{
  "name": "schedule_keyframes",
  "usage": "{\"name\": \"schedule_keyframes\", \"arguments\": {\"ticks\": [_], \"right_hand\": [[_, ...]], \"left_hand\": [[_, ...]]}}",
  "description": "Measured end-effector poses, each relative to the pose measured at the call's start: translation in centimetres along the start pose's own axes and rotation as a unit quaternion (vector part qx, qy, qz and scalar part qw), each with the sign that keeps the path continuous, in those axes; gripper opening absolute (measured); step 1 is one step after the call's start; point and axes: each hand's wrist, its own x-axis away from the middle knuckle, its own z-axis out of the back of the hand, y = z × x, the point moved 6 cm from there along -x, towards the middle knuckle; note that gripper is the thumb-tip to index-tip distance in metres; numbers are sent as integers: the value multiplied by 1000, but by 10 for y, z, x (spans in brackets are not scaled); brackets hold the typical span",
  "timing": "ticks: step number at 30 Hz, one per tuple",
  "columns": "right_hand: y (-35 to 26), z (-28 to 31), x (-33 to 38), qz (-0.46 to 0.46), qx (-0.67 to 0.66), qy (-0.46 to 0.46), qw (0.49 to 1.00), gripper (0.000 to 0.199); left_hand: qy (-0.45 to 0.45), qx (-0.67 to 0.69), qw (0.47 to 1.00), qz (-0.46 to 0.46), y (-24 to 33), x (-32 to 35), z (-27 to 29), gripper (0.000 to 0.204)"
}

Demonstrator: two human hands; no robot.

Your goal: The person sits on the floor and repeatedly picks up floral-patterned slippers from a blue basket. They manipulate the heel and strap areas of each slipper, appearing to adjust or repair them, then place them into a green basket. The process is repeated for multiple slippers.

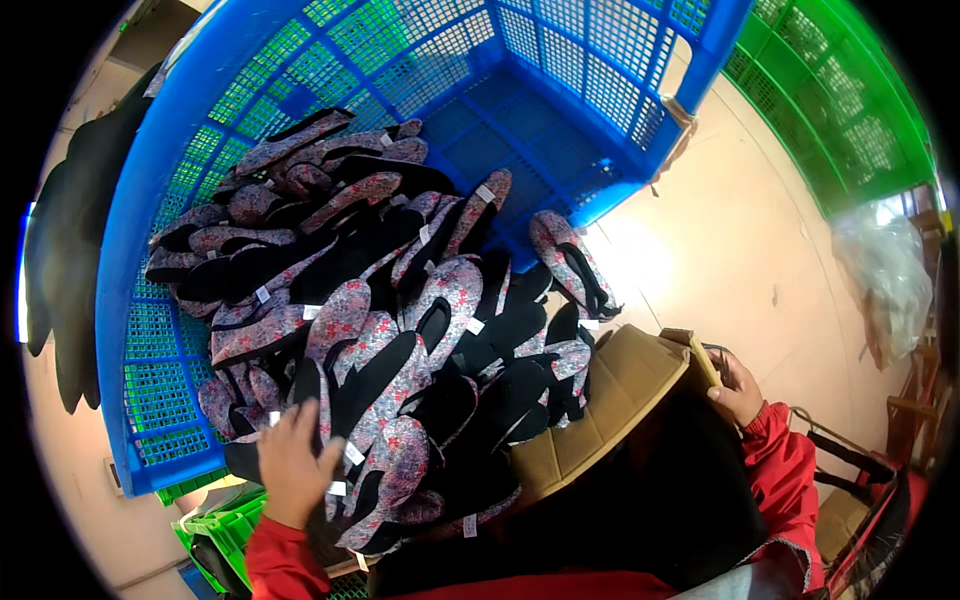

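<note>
A big heap of slippers (pixel 365 340) fills the near and left part of a blue plastic crate (pixel 480 110). They are grey with small red flowers and black inside, and many carry white tags. My left hand (pixel 295 462) lies over the near left edge of the heap, its fingers apart and touching the slippers. At the right, my right hand (pixel 738 390) grips the edge of a bent brown cardboard piece (pixel 610 400), thumb on the near face. A dark thing shows by its fingertips, too small to name. The cardboard slopes beside the heap, and one slipper (pixel 570 262) lies by its far end.
Another crate, green (pixel 830 90), stands at the far right, with a clear plastic bag (pixel 885 280) below it. A smaller green crate (pixel 235 530) sits near my left forearm. Dark flat shapes (pixel 85 240) stand left of the blue crate. The floor (pixel 720 230) is pale tile.
</note>
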Motion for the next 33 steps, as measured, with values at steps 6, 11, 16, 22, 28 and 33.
{"name": "schedule_keyframes", "arguments": {"ticks": [6,11,16,22,28,33], "right_hand": [[-5,-5,-1,0,-10,-9,1000,73],[-13,-7,-1,0,-2,-10,1000,73],[-4,-7,-3,0,-11,-13,1000,78],[-7,-10,-3,-9,-22,-23,999,78],[-4,-4,-2,-8,-8,-10,1000,79],[-12,-9,-3,29,19,-14,999,81]], "left_hand": [[85,-20,953,-290,153,-100,68,64],[-21,-71,888,-455,270,-184,-42,51],[-101,-58,927,-356,358,-261,-154,23],[79,-54,936,-338,379,-267,-213,20],[242,-12,840,-486,391,-246,-137,16],[325,-43,846,-420,343,-241,-10,17]]}}
